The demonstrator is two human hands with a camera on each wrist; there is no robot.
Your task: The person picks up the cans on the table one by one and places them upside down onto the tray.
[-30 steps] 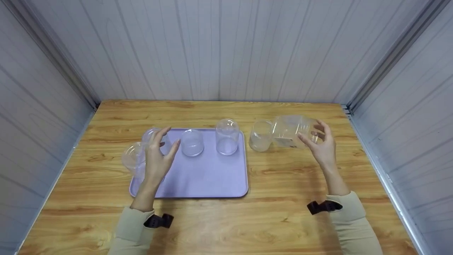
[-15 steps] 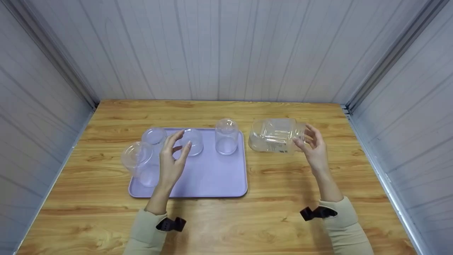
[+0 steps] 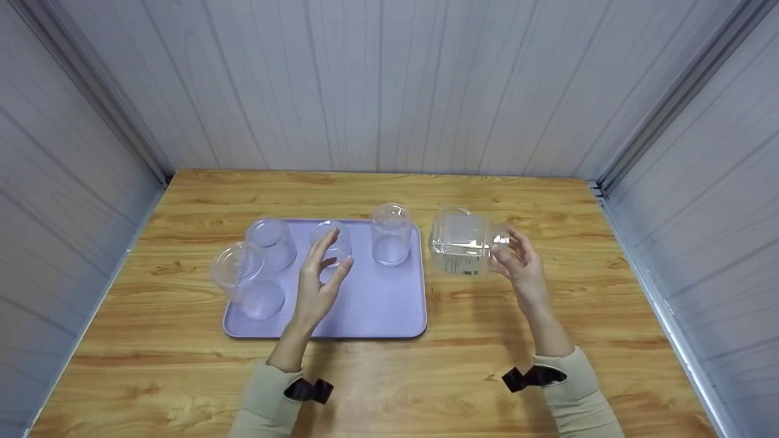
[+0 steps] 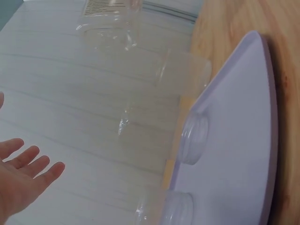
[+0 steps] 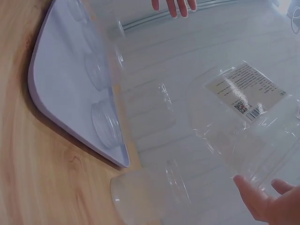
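Note:
My right hand (image 3: 524, 271) grips a clear, square-bodied plastic container (image 3: 462, 243) by its narrower end. It is tilted on its side above the table, with a printed label (image 5: 246, 91) showing in the right wrist view. Behind it, a clear jar (image 5: 145, 192) stands on the wood to the right of the tray; the container partly hides it in the head view. My left hand (image 3: 315, 292) hovers over the lilac tray (image 3: 371, 310), thumb and fingers spread apart and nothing between them. A short clear jar (image 3: 341, 234) is partly covered by its fingers.
A taller clear jar (image 3: 391, 236) stands at the tray's right side. On its left are another jar (image 3: 274, 243) and a clear jar (image 3: 238, 267) nearer the front corner. White panelled walls (image 3: 389, 85) enclose the wooden table (image 3: 389, 389).
My right hand has carried the container left and slightly nearer, in front of the jar beside the tray. My left hand has shifted right across the tray, uncovering the jars at its left.

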